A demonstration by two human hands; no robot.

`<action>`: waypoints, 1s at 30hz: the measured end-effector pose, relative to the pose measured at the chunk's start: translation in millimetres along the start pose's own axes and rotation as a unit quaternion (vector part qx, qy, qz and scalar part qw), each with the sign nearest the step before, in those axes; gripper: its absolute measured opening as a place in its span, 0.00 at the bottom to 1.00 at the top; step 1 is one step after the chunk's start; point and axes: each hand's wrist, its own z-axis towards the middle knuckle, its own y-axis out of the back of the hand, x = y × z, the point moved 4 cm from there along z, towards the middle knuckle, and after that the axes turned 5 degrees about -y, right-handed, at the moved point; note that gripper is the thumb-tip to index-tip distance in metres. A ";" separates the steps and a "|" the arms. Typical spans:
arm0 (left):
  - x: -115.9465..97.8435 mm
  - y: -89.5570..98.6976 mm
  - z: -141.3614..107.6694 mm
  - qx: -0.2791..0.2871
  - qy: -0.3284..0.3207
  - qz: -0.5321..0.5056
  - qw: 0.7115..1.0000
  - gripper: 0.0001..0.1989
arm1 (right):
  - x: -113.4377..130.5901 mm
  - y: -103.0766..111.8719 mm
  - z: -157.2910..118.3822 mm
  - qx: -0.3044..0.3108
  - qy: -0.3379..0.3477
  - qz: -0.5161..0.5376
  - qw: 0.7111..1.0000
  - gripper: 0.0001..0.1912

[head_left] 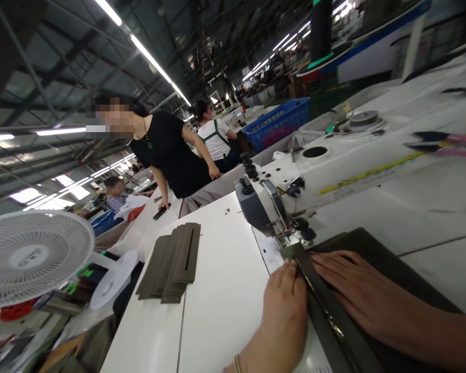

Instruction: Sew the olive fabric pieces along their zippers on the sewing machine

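Observation:
An olive-green fabric strip (314,290) with a shiny gold line, apparently zipper teeth, along its middle runs up to the needle area of a white sewing machine (274,199). My left hand (285,316) is closed at the strip's left edge, fingertips near the presser foot, its thumb hidden. My right hand (357,295) lies flat with fingers stretched out along the strip's right side. Under the right hand, a larger dark olive fabric piece (367,243) spreads over the table. The strip's near end leaves the bottom of the view.
Overlapping olive panels (178,259), the top one slotted, lie left on the white table (217,311). A white fan (34,256) stands further left. Pink-handled snips (446,142) and a yellow tape measure (357,171) are at the right. A person in black (171,150) leans beyond the table.

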 end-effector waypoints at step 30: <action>24.3 -26.8 -23.5 -0.030 -0.010 0.040 0.999 0.23 | 11.0 -11.6 6.2 -0.067 -0.119 0.037 0.990 0.26</action>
